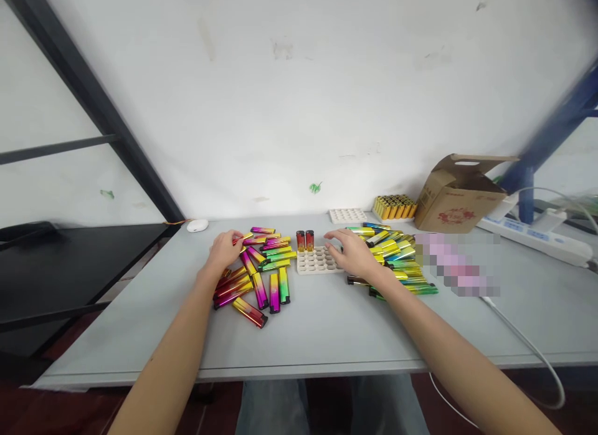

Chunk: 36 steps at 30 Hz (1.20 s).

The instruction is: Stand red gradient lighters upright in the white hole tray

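Observation:
My left hand (227, 249) is at the far-left side of a loose pile of shiny lighters (260, 290) in magenta, red, green and yellow. Its fingertips are closed on a red-and-yellow lighter (243, 238). A white tray (320, 270) with rows of holes lies in the middle. Two red lighters (305, 240) stand upright in its back-left corner. Over the tray's right end is my right hand (351, 253), its fingers bent and apart, with nothing visible in them. Beside and partly under that hand lies a second pile of yellow, green and blue lighters (405, 260).
Along the wall sit another white holed tray (347, 215), a tray packed with yellow lighters (395, 207) and an open cardboard box (455, 201). A power strip (532, 235) and a white cable (518, 332) are at right. A white case (197, 225) lies back left.

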{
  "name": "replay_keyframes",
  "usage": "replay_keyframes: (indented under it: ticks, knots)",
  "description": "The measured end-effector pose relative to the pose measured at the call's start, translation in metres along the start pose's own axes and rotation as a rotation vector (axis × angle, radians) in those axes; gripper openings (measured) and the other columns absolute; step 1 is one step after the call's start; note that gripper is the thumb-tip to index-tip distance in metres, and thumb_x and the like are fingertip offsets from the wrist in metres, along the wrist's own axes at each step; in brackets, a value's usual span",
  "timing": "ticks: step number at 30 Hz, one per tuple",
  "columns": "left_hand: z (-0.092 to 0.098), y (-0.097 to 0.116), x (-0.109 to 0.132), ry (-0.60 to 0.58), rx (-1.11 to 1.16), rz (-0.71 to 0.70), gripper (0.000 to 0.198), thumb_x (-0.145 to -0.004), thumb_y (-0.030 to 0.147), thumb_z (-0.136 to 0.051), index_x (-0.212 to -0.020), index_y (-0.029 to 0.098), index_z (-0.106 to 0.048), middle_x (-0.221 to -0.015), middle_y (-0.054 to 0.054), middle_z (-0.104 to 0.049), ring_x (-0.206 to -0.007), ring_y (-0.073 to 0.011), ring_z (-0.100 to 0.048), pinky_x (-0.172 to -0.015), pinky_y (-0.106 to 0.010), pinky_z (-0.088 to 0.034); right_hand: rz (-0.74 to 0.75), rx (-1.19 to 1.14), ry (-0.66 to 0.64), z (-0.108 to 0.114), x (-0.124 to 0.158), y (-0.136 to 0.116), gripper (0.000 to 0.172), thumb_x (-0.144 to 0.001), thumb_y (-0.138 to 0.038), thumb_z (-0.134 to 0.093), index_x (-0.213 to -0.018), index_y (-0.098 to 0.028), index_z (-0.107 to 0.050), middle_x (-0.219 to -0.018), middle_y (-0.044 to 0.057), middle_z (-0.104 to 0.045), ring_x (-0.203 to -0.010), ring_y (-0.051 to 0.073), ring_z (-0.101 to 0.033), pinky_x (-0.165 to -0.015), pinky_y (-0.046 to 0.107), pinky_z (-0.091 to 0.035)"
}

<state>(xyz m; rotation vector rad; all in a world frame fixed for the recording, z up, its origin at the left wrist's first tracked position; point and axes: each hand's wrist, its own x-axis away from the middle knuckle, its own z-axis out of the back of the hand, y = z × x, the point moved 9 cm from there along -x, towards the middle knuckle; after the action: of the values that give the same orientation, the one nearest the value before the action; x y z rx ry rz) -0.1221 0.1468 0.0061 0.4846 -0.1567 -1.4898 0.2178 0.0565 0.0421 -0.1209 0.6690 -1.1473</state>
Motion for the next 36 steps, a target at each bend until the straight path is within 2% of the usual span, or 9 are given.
replay_keyframes:
  ticks: [5, 12, 17, 20, 24, 27, 30, 34, 36]
  knots:
    - [0.005, 0.002, 0.002, 0.039, -0.007, 0.021, 0.033, -0.083, 0.022, -0.055, -0.115, 0.02, -0.06, -0.106, -0.009, -0.068, -0.099, -0.0252, -0.061, -0.089, -0.037, -0.046, 0.005, -0.006, 0.007, 0.0, 0.0, 0.0, 0.026, -0.091, -0.029, -0.05, -0.109, -0.018, -0.064, -0.113, 0.01, -0.068, -0.107, 0.025, -0.06, -0.089, 0.037, -0.046]
    - [0.013, 0.0, 0.001, 0.112, 0.119, 0.036, 0.026, -0.077, 0.017, -0.063, -0.103, 0.018, -0.064, -0.092, -0.007, -0.069, -0.086, -0.0238, -0.065, -0.085, -0.037, -0.047, -0.002, -0.004, 0.008, -0.001, 0.0, 0.002, 0.025, -0.091, -0.029, -0.05, -0.109, -0.019, -0.064, -0.112, 0.008, -0.068, -0.107, 0.025, -0.06, -0.089, 0.037, -0.046]
    - [0.048, 0.013, 0.015, 0.431, 0.329, -0.036, 0.025, -0.076, 0.019, -0.067, -0.101, 0.018, -0.065, -0.095, -0.008, -0.069, -0.088, -0.0228, -0.065, -0.094, -0.04, -0.044, -0.005, -0.007, 0.012, 0.001, 0.0, 0.001, 0.025, -0.091, -0.03, -0.05, -0.109, -0.019, -0.064, -0.113, 0.008, -0.068, -0.107, 0.025, -0.06, -0.088, 0.037, -0.046]
    - [0.06, 0.021, 0.025, 0.555, 0.723, -0.052, 0.033, -0.073, 0.025, -0.074, -0.104, 0.018, -0.065, -0.091, -0.006, -0.069, -0.087, -0.0193, -0.065, -0.092, -0.036, -0.047, -0.001, -0.009, 0.017, 0.002, 0.0, 0.001, 0.025, -0.091, -0.03, -0.05, -0.109, -0.019, -0.064, -0.113, 0.008, -0.068, -0.107, 0.025, -0.06, -0.089, 0.037, -0.046]
    - [0.031, 0.033, 0.021, 0.31, 1.434, 0.102, 0.031, -0.068, 0.026, -0.081, -0.094, 0.015, -0.066, -0.082, -0.003, -0.067, -0.077, -0.0127, -0.065, -0.077, -0.027, -0.052, 0.005, -0.011, 0.02, 0.001, 0.0, 0.002, 0.026, -0.091, -0.03, -0.05, -0.109, -0.019, -0.064, -0.112, 0.008, -0.068, -0.106, 0.025, -0.06, -0.088, 0.037, -0.046]
    - [0.008, 0.054, 0.023, 0.059, 1.73, 0.177, 0.029, -0.071, 0.032, -0.081, -0.088, 0.014, -0.066, -0.075, 0.001, -0.063, -0.063, -0.0075, -0.06, -0.063, -0.021, -0.051, 0.008, -0.011, 0.014, 0.0, 0.0, 0.003, 0.026, -0.091, -0.03, -0.05, -0.11, -0.019, -0.064, -0.113, 0.009, -0.068, -0.105, 0.025, -0.06, -0.086, 0.036, -0.047]
    - [-0.006, 0.074, 0.033, -0.161, 1.85, 0.205, 0.03, -0.076, 0.039, -0.076, -0.092, 0.016, -0.064, -0.068, 0.005, -0.055, -0.052, -0.0046, -0.053, -0.051, -0.017, -0.047, 0.015, -0.007, 0.017, 0.0, 0.0, 0.003, 0.026, -0.091, -0.03, -0.05, -0.11, -0.018, -0.064, -0.113, 0.009, -0.068, -0.106, 0.025, -0.06, -0.087, 0.037, -0.047]
    - [-0.016, 0.1, 0.05, -0.395, 1.836, 0.191, 0.027, -0.086, 0.042, -0.065, -0.096, 0.017, -0.062, -0.066, 0.006, -0.051, -0.037, -0.0003, -0.036, -0.031, -0.012, -0.026, 0.01, -0.011, 0.015, 0.001, 0.001, 0.001, 0.026, -0.091, -0.029, -0.05, -0.11, -0.018, -0.064, -0.113, 0.009, -0.067, -0.106, 0.025, -0.06, -0.088, 0.037, -0.046]
    - [-0.018, 0.111, 0.058, -0.484, 1.814, 0.179, 0.028, -0.09, 0.042, -0.059, -0.099, 0.016, -0.063, -0.064, 0.005, -0.05, -0.036, -0.0012, -0.032, -0.03, -0.014, -0.024, 0.005, -0.015, 0.013, 0.002, 0.001, 0.0, 0.026, -0.091, -0.029, -0.05, -0.11, -0.018, -0.064, -0.113, 0.009, -0.067, -0.105, 0.024, -0.06, -0.088, 0.036, -0.046]
